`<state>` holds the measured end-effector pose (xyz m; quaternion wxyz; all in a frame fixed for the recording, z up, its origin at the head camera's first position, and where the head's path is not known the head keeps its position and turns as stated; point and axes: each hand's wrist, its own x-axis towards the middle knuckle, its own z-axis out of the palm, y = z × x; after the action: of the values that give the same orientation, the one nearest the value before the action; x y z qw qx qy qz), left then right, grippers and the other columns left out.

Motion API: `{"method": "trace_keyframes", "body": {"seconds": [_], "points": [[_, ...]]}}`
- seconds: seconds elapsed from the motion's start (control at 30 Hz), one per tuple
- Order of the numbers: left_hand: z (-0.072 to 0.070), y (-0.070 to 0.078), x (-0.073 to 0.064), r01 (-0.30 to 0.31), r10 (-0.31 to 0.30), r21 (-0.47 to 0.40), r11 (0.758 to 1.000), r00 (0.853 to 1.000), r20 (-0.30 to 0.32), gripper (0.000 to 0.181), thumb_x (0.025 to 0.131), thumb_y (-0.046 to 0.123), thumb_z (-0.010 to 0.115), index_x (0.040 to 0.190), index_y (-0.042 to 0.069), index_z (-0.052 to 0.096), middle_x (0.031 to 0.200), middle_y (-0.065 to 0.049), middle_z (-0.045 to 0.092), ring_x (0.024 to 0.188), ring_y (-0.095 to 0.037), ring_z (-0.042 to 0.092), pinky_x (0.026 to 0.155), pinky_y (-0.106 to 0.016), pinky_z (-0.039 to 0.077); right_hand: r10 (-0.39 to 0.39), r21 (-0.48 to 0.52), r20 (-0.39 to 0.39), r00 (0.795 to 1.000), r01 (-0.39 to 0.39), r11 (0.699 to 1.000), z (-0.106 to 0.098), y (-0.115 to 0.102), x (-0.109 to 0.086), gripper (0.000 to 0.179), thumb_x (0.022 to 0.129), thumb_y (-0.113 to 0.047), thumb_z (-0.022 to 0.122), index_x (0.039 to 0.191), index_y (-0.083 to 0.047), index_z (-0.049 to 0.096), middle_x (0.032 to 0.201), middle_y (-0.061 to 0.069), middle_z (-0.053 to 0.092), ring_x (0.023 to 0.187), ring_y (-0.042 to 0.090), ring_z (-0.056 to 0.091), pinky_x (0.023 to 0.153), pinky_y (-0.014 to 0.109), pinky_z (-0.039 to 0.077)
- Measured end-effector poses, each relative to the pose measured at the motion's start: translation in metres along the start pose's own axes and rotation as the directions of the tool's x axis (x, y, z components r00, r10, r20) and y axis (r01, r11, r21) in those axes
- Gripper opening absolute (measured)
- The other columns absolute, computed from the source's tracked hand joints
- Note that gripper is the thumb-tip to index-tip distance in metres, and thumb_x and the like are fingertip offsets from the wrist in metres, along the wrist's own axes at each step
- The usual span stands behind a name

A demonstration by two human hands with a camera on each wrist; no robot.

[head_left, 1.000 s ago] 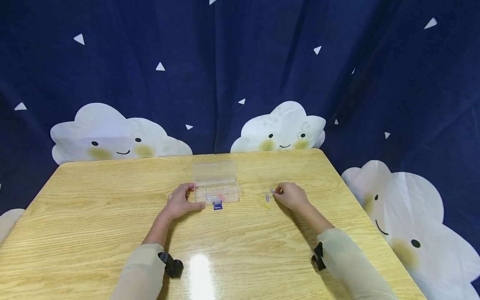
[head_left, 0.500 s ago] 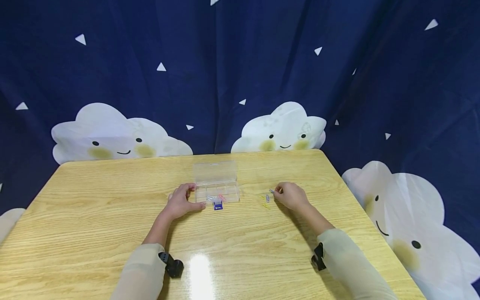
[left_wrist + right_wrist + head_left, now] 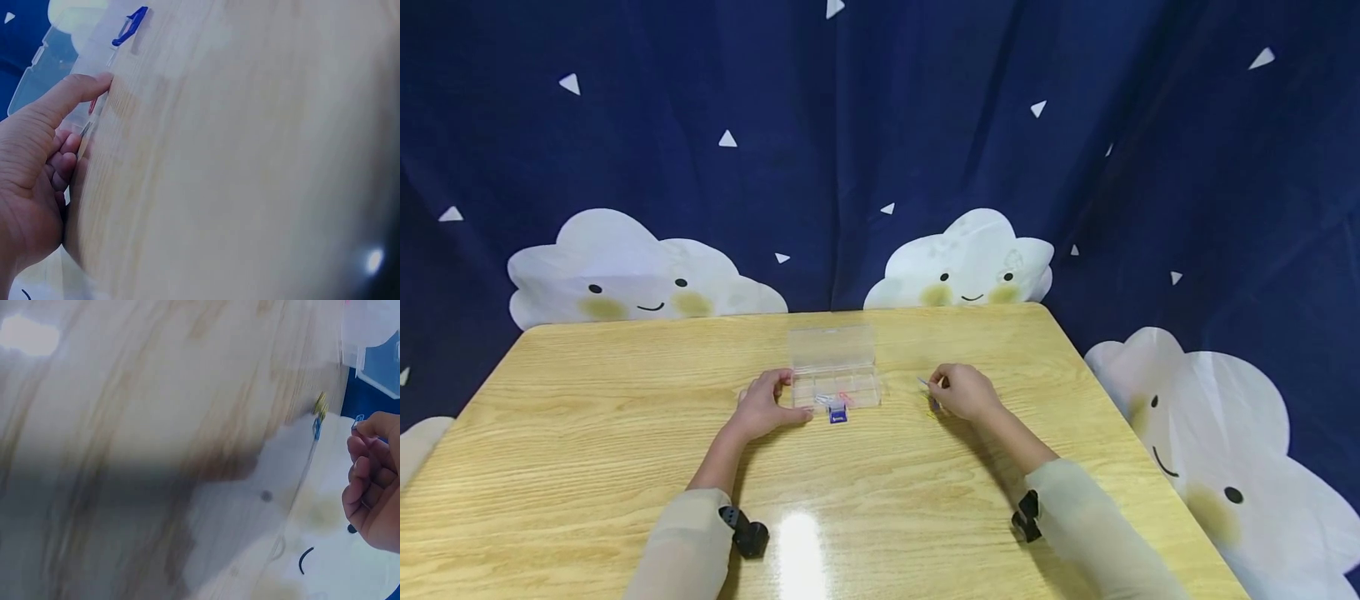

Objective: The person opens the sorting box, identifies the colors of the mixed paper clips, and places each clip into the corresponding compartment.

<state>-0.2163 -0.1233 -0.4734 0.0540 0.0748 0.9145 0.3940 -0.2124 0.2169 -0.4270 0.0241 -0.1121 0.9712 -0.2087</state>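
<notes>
My left hand (image 3: 766, 408) grips the left end of a clear plastic compartment box (image 3: 863, 382), thumb at its front and fingers at its side. The see-through lid (image 3: 831, 346) stands raised at the back, and a blue latch (image 3: 838, 414) sticks out in front. Inside the box lie silvery-white paper clips (image 3: 824, 399) and a red-pink paper clip (image 3: 845, 397). Right of the box, my right hand (image 3: 966, 393) pinches a blue paper clip (image 3: 359, 421) between thumb and finger, off the table. Below it lie yellow paper clips (image 3: 320, 403) and another blue clip (image 3: 317, 429), partly hidden in the head view.
A wooden table (image 3: 865, 500) bears everything. Behind it and along its right side hangs a dark blue curtain (image 3: 820, 150) printed with white clouds (image 3: 647, 287). Black wrist cameras sit at both sleeves.
The right hand has lifted the blue paper clip from the table and moved a little left toward the box. The left hand stays on the box.
</notes>
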Motion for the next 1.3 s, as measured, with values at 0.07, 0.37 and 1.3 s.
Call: {"method": "trace_keyframes", "body": {"seconds": [0.07,0.37,1.3], "points": [[0.000,0.000,0.000,-0.003,0.003,0.002,1.000,1.000,0.003,0.082,0.068,0.042,0.081,0.133,0.006,0.045,0.105,-0.008,0.051,0.096,-0.024,0.044,0.080,-0.037,0.023,-0.013,0.019,0.002,1.000,0.013,1.000,0.002,-0.004,0.000,0.018,0.091,-0.023,0.056,0.095,-0.009,0.067,0.062,-0.002,0.060,0.045,0.009,0.045,0.045,0.025,0.034],[0.000,0.001,-0.001,-0.002,0.002,0.007,1.000,1.000,0.004,0.083,0.068,0.041,0.081,0.133,0.006,0.044,0.104,-0.009,0.050,0.096,-0.024,0.043,0.079,-0.037,0.022,-0.101,0.026,0.000,0.995,0.101,0.995,0.010,-0.029,0.006,0.017,0.090,-0.022,0.056,0.091,-0.011,0.068,0.060,-0.006,0.055,0.047,0.008,0.041,0.049,0.023,0.033],[0.000,0.000,-0.002,0.005,-0.005,-0.009,1.000,1.000,0.006,0.082,0.068,0.041,0.081,0.133,0.006,0.044,0.104,-0.009,0.049,0.096,-0.024,0.043,0.080,-0.037,0.022,-0.185,0.063,0.013,0.983,0.184,0.981,0.033,-0.066,0.018,0.012,0.089,-0.020,0.059,0.086,-0.012,0.068,0.059,-0.007,0.056,0.049,0.005,0.046,0.054,0.022,0.037]]}}
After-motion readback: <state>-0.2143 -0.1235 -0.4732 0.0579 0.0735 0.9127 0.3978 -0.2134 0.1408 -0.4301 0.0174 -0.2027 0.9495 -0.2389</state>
